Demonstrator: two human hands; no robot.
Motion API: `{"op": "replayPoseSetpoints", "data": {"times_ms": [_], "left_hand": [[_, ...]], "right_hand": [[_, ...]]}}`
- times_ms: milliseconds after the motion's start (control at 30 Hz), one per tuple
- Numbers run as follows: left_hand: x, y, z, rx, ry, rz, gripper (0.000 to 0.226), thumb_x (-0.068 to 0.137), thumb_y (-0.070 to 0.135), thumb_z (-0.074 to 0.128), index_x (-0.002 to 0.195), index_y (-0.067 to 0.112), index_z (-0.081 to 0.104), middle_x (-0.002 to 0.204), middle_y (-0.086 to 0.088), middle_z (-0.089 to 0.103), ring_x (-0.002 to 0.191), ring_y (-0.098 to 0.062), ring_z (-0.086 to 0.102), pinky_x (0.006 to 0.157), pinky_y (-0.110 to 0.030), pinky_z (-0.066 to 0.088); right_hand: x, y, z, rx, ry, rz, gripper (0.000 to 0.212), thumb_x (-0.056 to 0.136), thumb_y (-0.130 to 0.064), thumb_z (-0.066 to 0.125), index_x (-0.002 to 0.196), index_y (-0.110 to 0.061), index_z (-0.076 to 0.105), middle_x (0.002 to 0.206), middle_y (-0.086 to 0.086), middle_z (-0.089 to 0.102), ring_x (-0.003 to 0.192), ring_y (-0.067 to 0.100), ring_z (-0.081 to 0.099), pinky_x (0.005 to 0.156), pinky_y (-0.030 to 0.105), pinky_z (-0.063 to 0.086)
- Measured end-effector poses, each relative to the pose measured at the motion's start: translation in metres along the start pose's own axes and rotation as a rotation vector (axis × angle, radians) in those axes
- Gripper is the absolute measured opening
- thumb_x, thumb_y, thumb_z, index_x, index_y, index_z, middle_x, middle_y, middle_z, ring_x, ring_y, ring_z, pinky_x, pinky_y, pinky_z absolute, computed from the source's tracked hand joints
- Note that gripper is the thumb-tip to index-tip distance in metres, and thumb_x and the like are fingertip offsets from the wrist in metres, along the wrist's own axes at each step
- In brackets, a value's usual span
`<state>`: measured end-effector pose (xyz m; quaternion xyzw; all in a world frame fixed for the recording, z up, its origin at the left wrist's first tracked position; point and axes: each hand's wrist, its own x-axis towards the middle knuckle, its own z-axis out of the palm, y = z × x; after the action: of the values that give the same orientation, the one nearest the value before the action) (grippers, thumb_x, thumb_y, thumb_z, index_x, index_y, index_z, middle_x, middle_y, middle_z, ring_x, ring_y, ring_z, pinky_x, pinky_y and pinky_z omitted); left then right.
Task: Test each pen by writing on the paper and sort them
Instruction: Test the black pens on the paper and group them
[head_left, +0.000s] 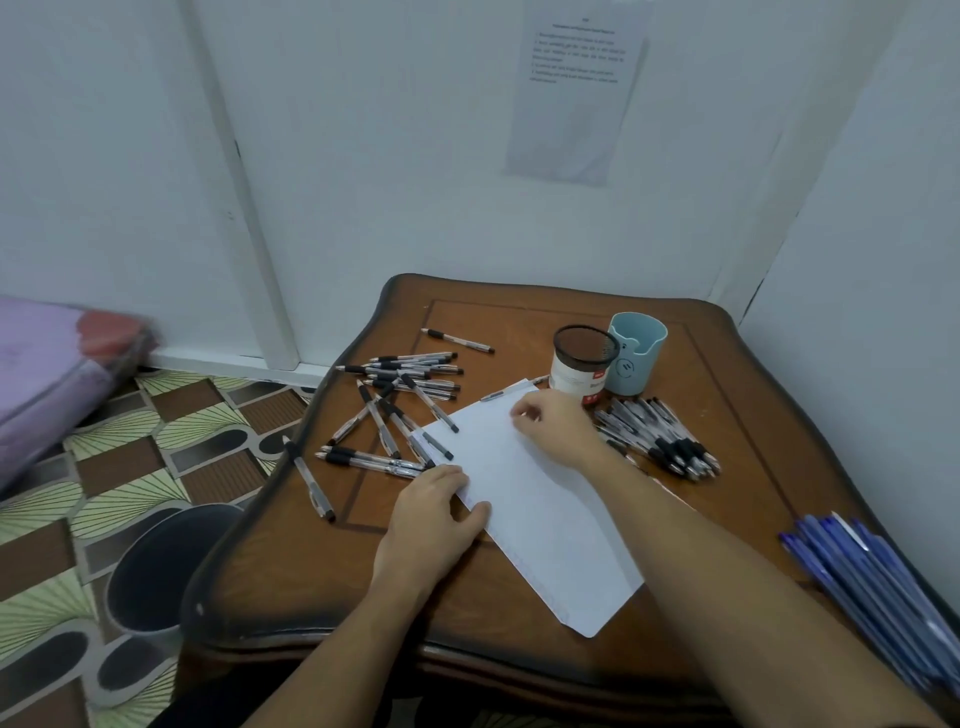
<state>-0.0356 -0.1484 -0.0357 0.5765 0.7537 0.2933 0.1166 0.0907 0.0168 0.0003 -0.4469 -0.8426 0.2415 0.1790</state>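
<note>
Currently the left hand (436, 514) lies flat with relaxed fingers on the near left edge of the white sheet of paper (550, 519), which sits askew on the brown carved wooden table (519, 675). The right hand (553, 426) rests at the sheet's far end with fingers curled; whether it grips a pen cannot be told. Clear black-capped pens (410, 376) lie scattered left of the paper, a bundle of black-grip pens (657, 436) right of it, and blue pens (878, 577) at the table's right edge. The black mesh cup (584, 364) wears a white label with an illegible red mark; the pale blue cup (636, 353) beside it shows a small face. The wall notice (576, 88) is too blurred to read
</note>
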Motion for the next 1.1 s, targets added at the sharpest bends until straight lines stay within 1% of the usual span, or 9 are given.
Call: {"op": "replayPoseSetpoints", "data": {"times_ms": [200, 367, 500, 667, 733, 800, 867, 1000, 1100], "left_hand": [[0.001, 0.0, 0.001, 0.002, 0.024, 0.022, 0.045, 0.09, 0.041, 0.06, 0.126, 0.015, 0.061, 0.139, 0.008, 0.051, 0.128, -0.005, 0.041, 0.091, -0.006, 0.019], [0.002, -0.003, 0.004, 0.004, 0.035, 0.027, 0.045, 0.089, 0.043, 0.059, 0.125, 0.016, 0.062, 0.14, 0.007, 0.051, 0.129, -0.005, 0.041, 0.099, -0.012, 0.025], [0.002, -0.004, 0.004, 0.006, 0.032, 0.021, 0.047, 0.09, 0.043, 0.059, 0.128, 0.016, 0.06, 0.14, 0.007, 0.051, 0.129, -0.006, 0.041, 0.102, -0.016, 0.027], [0.002, -0.002, 0.003, 0.009, 0.013, 0.008, 0.05, 0.09, 0.045, 0.059, 0.132, 0.018, 0.058, 0.141, 0.006, 0.05, 0.13, -0.008, 0.041, 0.106, -0.022, 0.03], [0.001, -0.001, 0.003, 0.019, 0.014, 0.006, 0.05, 0.09, 0.044, 0.06, 0.131, 0.017, 0.058, 0.141, 0.005, 0.05, 0.13, -0.009, 0.042, 0.107, -0.023, 0.03], [0.001, -0.001, 0.003, 0.023, 0.015, 0.001, 0.05, 0.089, 0.044, 0.06, 0.131, 0.016, 0.058, 0.141, 0.004, 0.051, 0.13, -0.01, 0.042, 0.108, -0.025, 0.031], [0.0, 0.0, 0.003, 0.017, 0.007, -0.011, 0.051, 0.089, 0.044, 0.061, 0.131, 0.016, 0.058, 0.141, 0.003, 0.052, 0.13, -0.011, 0.043, 0.108, -0.027, 0.032], [-0.001, 0.001, 0.003, 0.003, 0.017, -0.018, 0.05, 0.088, 0.043, 0.063, 0.129, 0.014, 0.06, 0.139, 0.002, 0.053, 0.13, -0.013, 0.044, 0.108, -0.03, 0.033], [-0.001, 0.001, 0.003, 0.005, 0.018, -0.017, 0.049, 0.088, 0.042, 0.064, 0.128, 0.013, 0.061, 0.138, 0.001, 0.054, 0.129, -0.013, 0.045, 0.108, -0.03, 0.033]], "right_hand": [[0.025, -0.044, 0.057, 0.095, 0.006, 0.077, 0.025, 0.09, -0.037, 0.065, 0.105, -0.018, 0.073, 0.111, -0.003, 0.066, 0.099, 0.016, 0.058, 0.089, 0.037, 0.048], [0.03, -0.05, 0.06, 0.077, 0.063, 0.149, 0.007, 0.087, -0.025, 0.067, 0.082, -0.021, 0.065, 0.104, 0.001, 0.058, 0.091, 0.019, 0.057, 0.084, 0.039, 0.048], [0.02, -0.044, 0.028, 0.533, 0.126, 0.23, 0.004, 0.091, -0.017, 0.065, 0.091, -0.014, 0.063, 0.09, 0.0, 0.059, 0.083, 0.014, 0.054, 0.071, 0.026, 0.043], [-0.015, -0.037, -0.028, 1.22, 0.254, 0.313, 0.006, 0.103, -0.023, 0.05, 0.097, -0.021, 0.051, 0.097, 0.002, 0.067, 0.092, 0.02, 0.062, 0.076, 0.032, 0.05], [-0.036, -0.034, -0.042, 1.391, 0.253, 0.227, 0.009, 0.107, -0.025, 0.04, 0.105, -0.026, 0.05, 0.08, 0.003, 0.066, 0.071, 0.021, 0.064, 0.072, 0.037, 0.054], [-0.056, -0.031, -0.051, 1.424, 0.245, 0.187, 0.019, 0.108, -0.026, 0.037, 0.115, -0.037, 0.051, 0.063, 0.0, 0.051, 0.05, 0.014, 0.044, 0.054, 0.031, 0.046], [-0.072, -0.026, -0.055, 1.355, 0.221, 0.187, 0.02, 0.107, -0.028, 0.038, 0.117, -0.04, 0.051, 0.061, -0.001, 0.042, 0.048, 0.011, 0.028, 0.046, 0.024, 0.028], [-0.1, -0.016, -0.054, 1.27, 0.206, 0.195, 0.01, 0.101, -0.038, 0.049, 0.106, -0.029, 0.049, 0.065, 0.001, 0.032, 0.048, 0.009, 0.02, 0.043, 0.021, 0.015], [-0.112, -0.011, -0.053, 1.231, 0.232, 0.199, 0.011, 0.1, -0.036, 0.05, 0.11, -0.04, 0.052, 0.064, 0.0, 0.038, 0.047, 0.008, 0.023, 0.042, 0.02, 0.019]]}}
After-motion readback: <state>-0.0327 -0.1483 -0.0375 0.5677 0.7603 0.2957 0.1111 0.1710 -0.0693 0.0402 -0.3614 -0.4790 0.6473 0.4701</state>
